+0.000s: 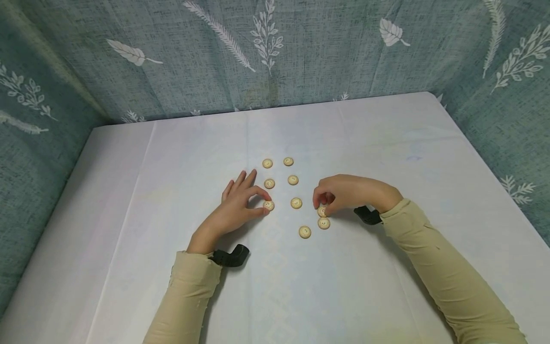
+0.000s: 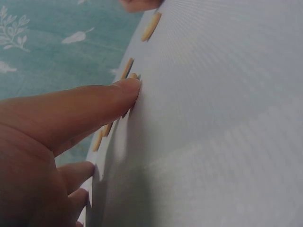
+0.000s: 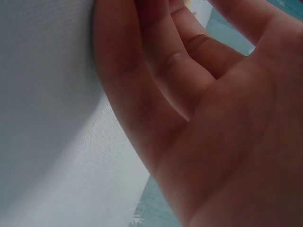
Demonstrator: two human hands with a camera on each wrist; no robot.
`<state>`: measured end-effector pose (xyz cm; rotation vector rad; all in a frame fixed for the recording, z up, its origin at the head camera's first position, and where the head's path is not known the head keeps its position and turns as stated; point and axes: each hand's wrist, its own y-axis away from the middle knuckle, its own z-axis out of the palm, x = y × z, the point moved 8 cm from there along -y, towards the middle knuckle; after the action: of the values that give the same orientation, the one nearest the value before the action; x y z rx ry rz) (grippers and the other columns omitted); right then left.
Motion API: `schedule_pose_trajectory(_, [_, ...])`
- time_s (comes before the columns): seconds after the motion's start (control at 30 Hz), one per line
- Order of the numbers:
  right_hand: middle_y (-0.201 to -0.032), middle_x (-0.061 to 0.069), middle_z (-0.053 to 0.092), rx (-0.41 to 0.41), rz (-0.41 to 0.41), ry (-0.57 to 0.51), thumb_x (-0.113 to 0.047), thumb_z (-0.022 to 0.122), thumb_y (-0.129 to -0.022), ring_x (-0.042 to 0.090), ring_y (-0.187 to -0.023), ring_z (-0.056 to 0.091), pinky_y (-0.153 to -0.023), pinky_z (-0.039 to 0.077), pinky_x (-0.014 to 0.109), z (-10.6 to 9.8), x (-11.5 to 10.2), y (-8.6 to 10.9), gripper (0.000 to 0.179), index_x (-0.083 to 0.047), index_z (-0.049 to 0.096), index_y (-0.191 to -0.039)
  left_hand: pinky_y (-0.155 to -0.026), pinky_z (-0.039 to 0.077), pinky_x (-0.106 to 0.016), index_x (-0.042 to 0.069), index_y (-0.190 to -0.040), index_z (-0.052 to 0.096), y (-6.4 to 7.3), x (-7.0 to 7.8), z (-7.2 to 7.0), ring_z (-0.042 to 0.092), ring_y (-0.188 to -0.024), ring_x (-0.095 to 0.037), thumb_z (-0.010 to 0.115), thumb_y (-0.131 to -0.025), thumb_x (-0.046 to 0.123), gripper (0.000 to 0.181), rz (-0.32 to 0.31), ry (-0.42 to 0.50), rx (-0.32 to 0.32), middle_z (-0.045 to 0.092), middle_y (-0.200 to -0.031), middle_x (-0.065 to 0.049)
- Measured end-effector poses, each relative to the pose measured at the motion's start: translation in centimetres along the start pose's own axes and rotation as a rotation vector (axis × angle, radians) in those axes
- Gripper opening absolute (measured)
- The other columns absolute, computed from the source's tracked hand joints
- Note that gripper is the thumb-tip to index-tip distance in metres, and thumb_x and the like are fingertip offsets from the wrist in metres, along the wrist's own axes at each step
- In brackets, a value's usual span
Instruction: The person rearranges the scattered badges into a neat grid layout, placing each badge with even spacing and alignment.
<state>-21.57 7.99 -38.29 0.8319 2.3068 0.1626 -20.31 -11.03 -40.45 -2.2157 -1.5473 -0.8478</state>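
In the head view my left hand (image 1: 234, 208) pinches a round wooden button (image 1: 268, 205) between thumb and forefinger, its other fingers spread on the table. To the right, my right hand (image 1: 350, 193) has its thumb and curled fingers around another wooden button (image 1: 322, 211). Just below that one, and close against it, lies a second button (image 1: 323, 223). Between the hands sits a button (image 1: 296, 203), and nearer the front a further button (image 1: 304, 232). The left wrist view shows the left thumb (image 2: 104, 101) over a button's edge; in the right wrist view the fingers hide their button.
Beyond the left hand's button lie more wooden buttons: a near-left one (image 1: 269, 183), a near-right one (image 1: 293, 180), a far-left one (image 1: 267, 163) and a far-right one (image 1: 288, 161). A white cloth covers the table (image 1: 193, 153). Green leaf-patterned curtains (image 1: 318, 52) stand around it.
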Motion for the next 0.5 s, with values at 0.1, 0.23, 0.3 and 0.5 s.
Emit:
schedule_pose_trajectory(0.1, [-0.082,-0.004,0.053,-0.001,-0.009,0.001,-0.010,0.069,-0.074,0.010,-0.076,0.049,-0.071,0.042,0.028,0.06,-0.01,0.02,0.019,-0.018,0.062,-0.089,-0.103,-0.007,-0.043,0.032,-0.091,0.058,-0.05,0.01,0.04,-0.006,-0.135,-0.020,0.067,-0.078,0.034,0.017,0.002,0.000,-0.001,0.010,-0.149,-0.004])
schedule_pose_trajectory(0.23, [-0.082,-0.004,0.053,-0.002,-0.002,0.008,-0.009,0.070,-0.073,0.010,-0.077,0.048,-0.071,0.042,0.027,0.07,0.02,0.04,0.020,-0.018,0.061,-0.089,-0.103,-0.007,-0.043,0.032,-0.091,0.058,-0.07,0.03,0.05,-0.006,-0.135,-0.020,0.067,-0.078,0.034,0.017,-0.001,0.000,-0.003,0.010,-0.149,-0.004])
schedule_pose_trajectory(0.3, [-0.082,-0.004,0.052,0.000,0.010,0.013,-0.010,0.070,-0.073,0.010,-0.076,0.048,-0.071,0.041,0.027,0.03,0.04,0.03,0.019,-0.018,0.061,-0.088,-0.103,-0.007,-0.043,0.032,-0.092,0.058,-0.06,0.03,0.03,-0.006,-0.135,-0.021,0.068,-0.078,0.034,0.017,-0.002,0.000,-0.004,0.009,-0.149,-0.005])
schedule_pose_trajectory(0.5, [-0.080,-0.004,0.052,0.004,0.034,0.014,-0.010,0.069,-0.073,0.011,-0.074,0.047,-0.069,0.041,0.028,-0.03,0.01,-0.09,0.018,-0.019,0.059,-0.085,-0.103,-0.007,-0.043,0.032,-0.092,0.059,-0.05,0.04,0.02,-0.006,-0.135,-0.021,0.068,-0.078,0.034,0.017,0.001,0.000,-0.001,0.009,-0.149,-0.005])
